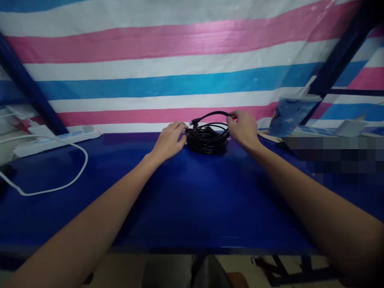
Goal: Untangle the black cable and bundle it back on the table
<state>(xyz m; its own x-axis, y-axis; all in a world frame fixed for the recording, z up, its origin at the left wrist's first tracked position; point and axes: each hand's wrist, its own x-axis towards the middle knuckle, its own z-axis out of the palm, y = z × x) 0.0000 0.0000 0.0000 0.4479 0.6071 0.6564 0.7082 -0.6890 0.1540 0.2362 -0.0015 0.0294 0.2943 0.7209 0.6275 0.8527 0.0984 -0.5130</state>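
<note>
Fingers of my right hand (244, 130) pinch the loose end of the black coiled rubber cable (207, 138), lying at twelve o'clock on the glossy blue counter (186, 200); my left hand (170, 140) rests curled against the coil's nine o'clock side, best pressing firmly.

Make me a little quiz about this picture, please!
1. True or false: the black cable lies coiled on the blue table.
2. Which hand pinches the loop of cable lifted above the coil? A) left hand B) right hand
3. What colour is the cord on the table's left side?

Key: 1 true. 2 B; the left hand rests on the coil's side. 3 white.
</note>
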